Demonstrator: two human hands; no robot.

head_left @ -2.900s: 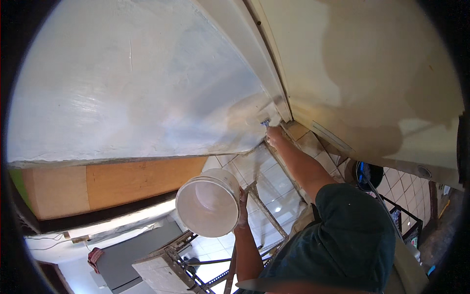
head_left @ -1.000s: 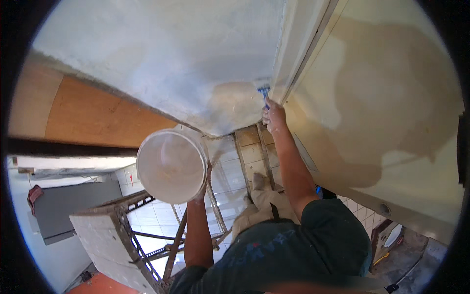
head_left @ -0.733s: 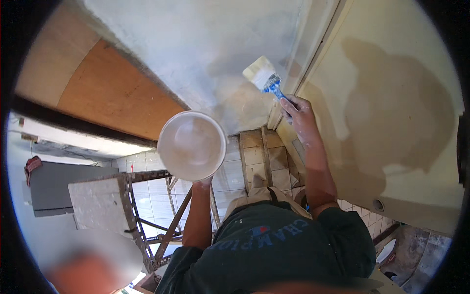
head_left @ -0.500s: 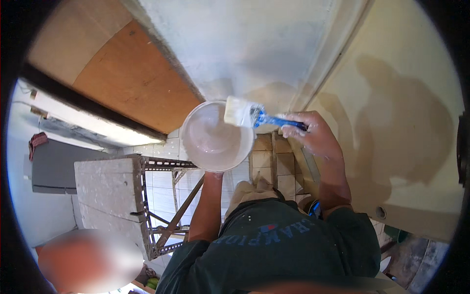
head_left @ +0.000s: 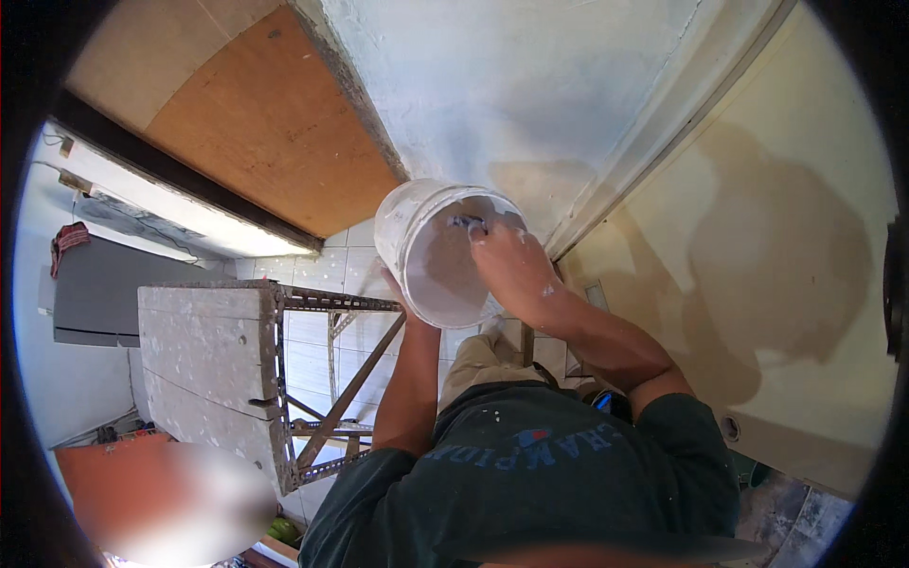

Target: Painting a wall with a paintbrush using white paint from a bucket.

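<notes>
A white plastic bucket (head_left: pixel 396 220) is tilted, its mouth turned toward me and to the right. My left hand (head_left: pixel 401 292) supports it from its lower left side, partly hidden behind the wall. Greyish-white paint coats the inside. My right hand (head_left: pixel 511 260) is closed and reaches into the bucket's mouth, with pale smears on its skin. A small dark-blue part of the paintbrush (head_left: pixel 466 221) shows at its fingers. The bristles are down inside the bucket, hidden from view.
A paint-spotted wooden platform (head_left: pixel 208 350) on a metal angle frame (head_left: pixel 336 379) stands at the left. Ahead rises a patchy white wall (head_left: pixel 511 95), meeting an orange-brown board (head_left: pixel 275 133). A cream panel (head_left: pixel 757 256) stands at my right. Light tiles (head_left: pixel 317 272) cover the floor.
My right hand has moved left and down, bringing the paintbrush from above the rim into the bucket. The bucket has tipped and shifted slightly right.
</notes>
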